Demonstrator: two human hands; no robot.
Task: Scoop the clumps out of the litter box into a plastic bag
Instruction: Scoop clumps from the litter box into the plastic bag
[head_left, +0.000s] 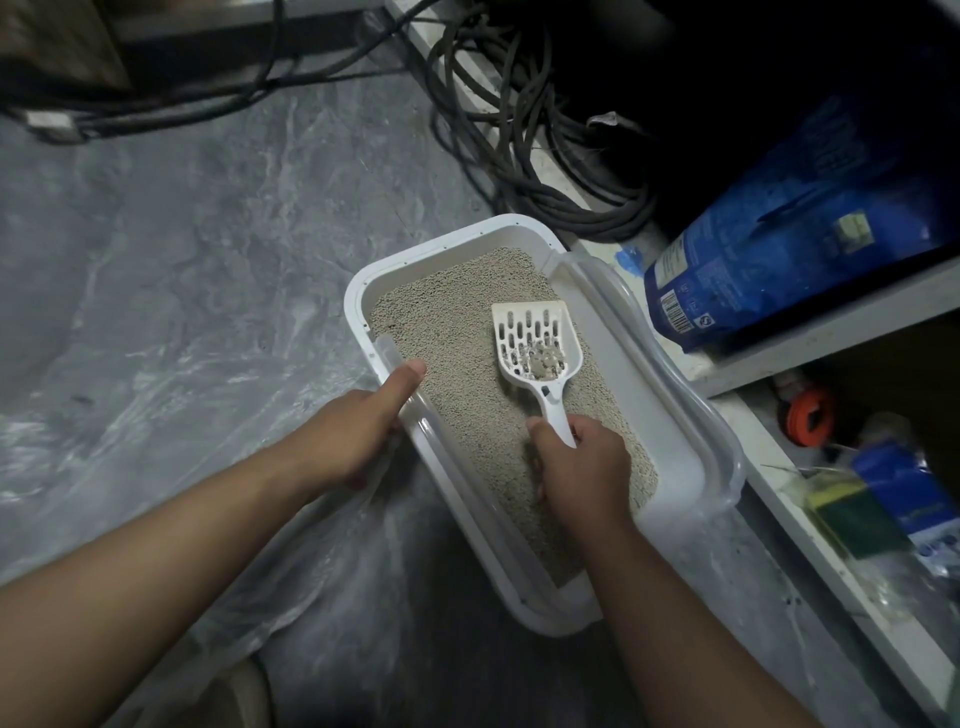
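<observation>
Grey marbled floor (208, 218) with one white litter box (363, 270) sitting on it, right next to a low shelf (810, 322) holding one blue bag (779, 249). One slotted white scoop (535, 338) hovers over the beige litter (457, 332), a few grey clumps (537, 364) in it. Right hand (582, 462) is wrapped around the scoop handle, left hand (358, 421) grips the box's near rim, thumb on top. One clear plastic bag (322, 582) lies crumpled under the left arm.

Both hands curl in grips, left (358, 436) thumb extended, right (582, 462) lower.
</observation>
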